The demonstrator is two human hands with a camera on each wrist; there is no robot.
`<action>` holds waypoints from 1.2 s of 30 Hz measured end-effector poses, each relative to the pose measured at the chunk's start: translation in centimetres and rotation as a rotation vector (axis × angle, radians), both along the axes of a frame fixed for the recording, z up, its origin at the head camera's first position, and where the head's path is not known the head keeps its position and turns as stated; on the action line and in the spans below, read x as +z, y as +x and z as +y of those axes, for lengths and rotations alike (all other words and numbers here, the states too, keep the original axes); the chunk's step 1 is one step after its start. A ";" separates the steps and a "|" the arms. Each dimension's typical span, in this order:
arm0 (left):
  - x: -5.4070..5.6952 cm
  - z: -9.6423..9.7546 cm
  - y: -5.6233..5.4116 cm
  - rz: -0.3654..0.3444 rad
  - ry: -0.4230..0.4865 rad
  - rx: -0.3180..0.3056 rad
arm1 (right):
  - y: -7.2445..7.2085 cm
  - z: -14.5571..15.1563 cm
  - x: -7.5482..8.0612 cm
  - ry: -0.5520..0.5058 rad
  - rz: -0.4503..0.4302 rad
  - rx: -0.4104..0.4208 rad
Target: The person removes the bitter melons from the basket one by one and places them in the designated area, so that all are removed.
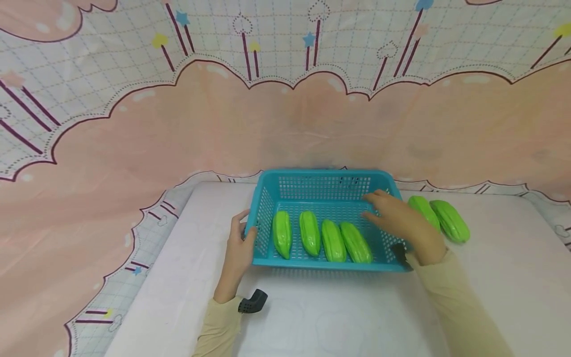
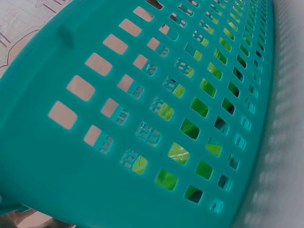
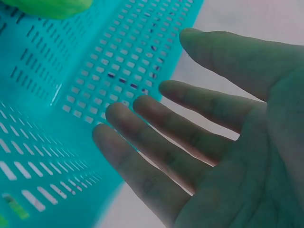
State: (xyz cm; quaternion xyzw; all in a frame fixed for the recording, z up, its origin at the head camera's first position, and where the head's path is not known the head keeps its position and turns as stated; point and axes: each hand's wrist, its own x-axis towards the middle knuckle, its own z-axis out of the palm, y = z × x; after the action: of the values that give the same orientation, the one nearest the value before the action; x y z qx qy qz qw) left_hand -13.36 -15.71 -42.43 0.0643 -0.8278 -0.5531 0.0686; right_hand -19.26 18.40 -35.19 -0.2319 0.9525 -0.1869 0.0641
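Left hand (image 1: 239, 252) grips the left edge of the basket (image 1: 325, 172), thumb and fingers pinching it there, probably to steady it on the desk (image 1: 339, 317), while the right hand (image 1: 398, 214) holds nothing, fingers spread at the basket's right end. Four gourds (image 1: 310, 234) lie between the hands, towards the basket's near edge, perhaps lined up to save room; two more gourds (image 1: 450, 221) lie just outside its right edge, one partly behind the right hand.

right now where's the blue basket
In the head view, the blue basket sits toward the far edge of the table, left hand at its left rim, right hand over its right end, two green vegetables to its right.
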 end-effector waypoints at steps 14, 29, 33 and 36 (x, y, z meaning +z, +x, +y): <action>-0.2 0.0 -0.1 -0.008 0.010 -0.003 | -1.3 -0.8 -1.6 -0.036 -0.101 0.069; 0.0 0.1 0.0 0.005 -0.001 0.000 | -2.0 -1.3 -2.2 -0.014 -0.163 0.110; 0.1 0.1 0.0 0.001 -0.002 0.005 | -2.2 -1.5 -2.5 -0.004 -0.177 0.122; 0.0 0.1 0.0 -0.002 -0.001 0.007 | -2.3 -1.6 -2.7 0.002 -0.194 0.131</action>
State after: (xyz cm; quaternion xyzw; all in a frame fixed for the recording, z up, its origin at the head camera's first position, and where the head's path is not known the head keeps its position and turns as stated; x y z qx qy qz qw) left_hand -13.36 -15.57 -42.39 0.0679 -0.8280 -0.5522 0.0696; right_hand -21.56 16.83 -37.88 -0.2744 0.9247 -0.2031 0.1684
